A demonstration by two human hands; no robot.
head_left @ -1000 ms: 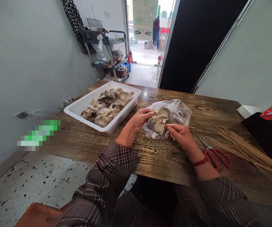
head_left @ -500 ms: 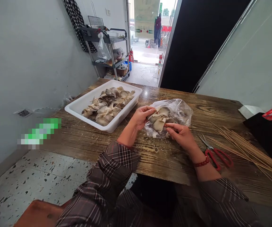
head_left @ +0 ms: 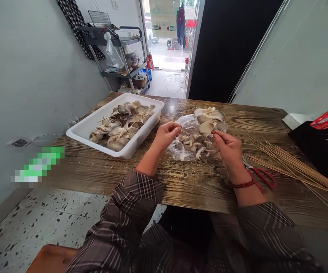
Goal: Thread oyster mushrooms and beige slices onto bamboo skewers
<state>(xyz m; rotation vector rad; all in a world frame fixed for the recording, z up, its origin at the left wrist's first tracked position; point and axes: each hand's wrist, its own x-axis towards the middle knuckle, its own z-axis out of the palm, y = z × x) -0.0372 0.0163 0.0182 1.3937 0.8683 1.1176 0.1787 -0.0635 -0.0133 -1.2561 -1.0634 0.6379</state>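
Note:
My right hand (head_left: 229,148) pinches the lower end of a skewer of grey oyster mushrooms (head_left: 208,118), which stands up over the clear plastic bag (head_left: 175,151). Loose mushrooms (head_left: 194,142) lie in the open bag below. My left hand (head_left: 167,135) is at the bag's left side, thumb and fingertips pressed together; whether something small is between them is hidden. To the left, a white tray (head_left: 134,148) holds several mushroom clusters with thin sticks in them.
Bamboo skewers (head_left: 297,167) lie on the right of the wooden table (head_left: 95,172), beside red-handled scissors (head_left: 265,176). A black box (head_left: 312,148) stands at the right edge. Beyond the table are a grey cart (head_left: 124,41) and a doorway.
My right hand has lifted the mushroom skewer up and to the right, uncovering loose mushrooms in the bag. My left hand has come off the mushrooms. The camera view has shifted slightly.

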